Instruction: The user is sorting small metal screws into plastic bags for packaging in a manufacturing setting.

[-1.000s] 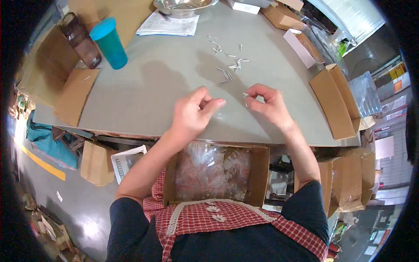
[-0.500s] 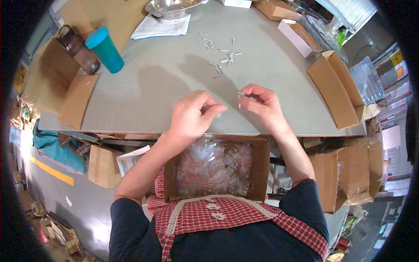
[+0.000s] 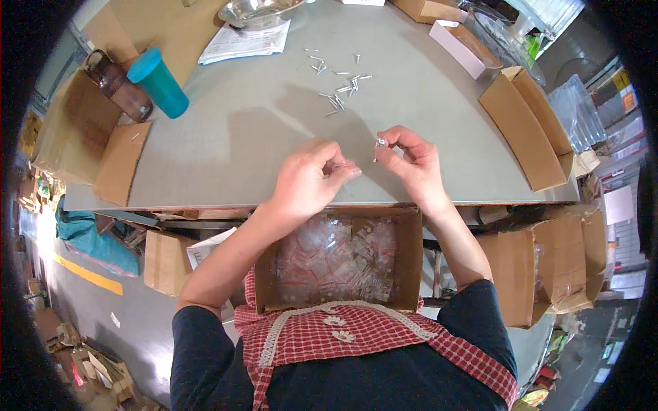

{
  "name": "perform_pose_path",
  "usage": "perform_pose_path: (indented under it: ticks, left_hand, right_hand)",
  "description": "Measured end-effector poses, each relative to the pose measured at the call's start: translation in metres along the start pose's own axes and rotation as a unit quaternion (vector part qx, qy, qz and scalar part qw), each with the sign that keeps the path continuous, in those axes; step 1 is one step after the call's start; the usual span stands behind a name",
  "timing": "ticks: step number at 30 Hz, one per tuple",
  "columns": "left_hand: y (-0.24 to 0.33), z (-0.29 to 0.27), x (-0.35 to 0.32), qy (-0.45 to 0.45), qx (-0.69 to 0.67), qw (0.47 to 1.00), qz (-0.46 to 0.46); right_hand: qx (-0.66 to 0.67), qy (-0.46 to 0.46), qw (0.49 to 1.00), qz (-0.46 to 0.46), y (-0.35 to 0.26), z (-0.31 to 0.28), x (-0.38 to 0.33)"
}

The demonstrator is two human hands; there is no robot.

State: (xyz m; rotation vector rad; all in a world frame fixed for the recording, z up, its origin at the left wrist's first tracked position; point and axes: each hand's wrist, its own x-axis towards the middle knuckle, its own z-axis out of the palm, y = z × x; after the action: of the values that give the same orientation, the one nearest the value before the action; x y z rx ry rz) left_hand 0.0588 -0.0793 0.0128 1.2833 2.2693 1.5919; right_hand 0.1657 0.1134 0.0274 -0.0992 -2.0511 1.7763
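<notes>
My left hand (image 3: 308, 177) is closed in a pinch above the table's near edge. At its fingertips shows a sliver of a small clear plastic bag (image 3: 351, 170), mostly hidden by the fingers. Level with it, my right hand (image 3: 416, 164) pinches a few small silver screws (image 3: 379, 145) between thumb and fingers; how many is hard to make out. Farther up the grey table (image 3: 226, 157) lie several more loose silver screws (image 3: 340, 96). Below my hands, against my apron, an open cardboard box (image 3: 269, 291) holds many small clear bags with red lines (image 3: 329, 257).
On the left stand a teal cup (image 3: 159, 83), a dark bottle (image 3: 118, 85) and cardboard. Papers (image 3: 245, 42) and a metal bowl (image 3: 257, 9) are at the back. Open cardboard boxes (image 3: 524, 130) line the right edge; more boxes (image 3: 541, 264) stand below the table.
Both hands keep their pinches; my left fingertips have shifted slightly toward the right hand. The whole view has moved a little. The screws on the table lie as before.
</notes>
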Motion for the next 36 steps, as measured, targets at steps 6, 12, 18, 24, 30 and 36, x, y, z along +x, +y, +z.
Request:
perform_pose_path:
  ticks: [6,12,18,24,30,36]
  left_hand:
    - [0.000,0.002,0.002,-0.001,0.061,0.997,0.053]
    - [-0.004,0.008,0.002,-0.024,0.035,0.999,0.035]
    - [-0.004,0.009,0.003,-0.019,0.014,0.999,0.037]
    - [-0.006,0.009,0.004,0.002,0.066,0.995,0.079]
    - [-0.007,0.010,0.004,-0.017,0.029,0.997,0.075]
    - [-0.006,0.005,0.004,-0.024,0.012,0.998,0.048]
  right_hand:
    - [-0.135,0.020,0.979,-0.154,0.000,0.010,0.004]
    - [-0.184,0.025,0.965,-0.187,0.004,0.011,0.006]
    - [-0.215,0.010,0.952,-0.218,0.011,0.012,0.004]
    - [-0.200,0.018,0.956,-0.214,0.012,0.011,0.005]
    - [-0.224,0.008,0.939,-0.259,0.011,0.010,0.007]
    - [-0.286,-0.055,0.928,-0.232,-0.011,0.000,0.008]
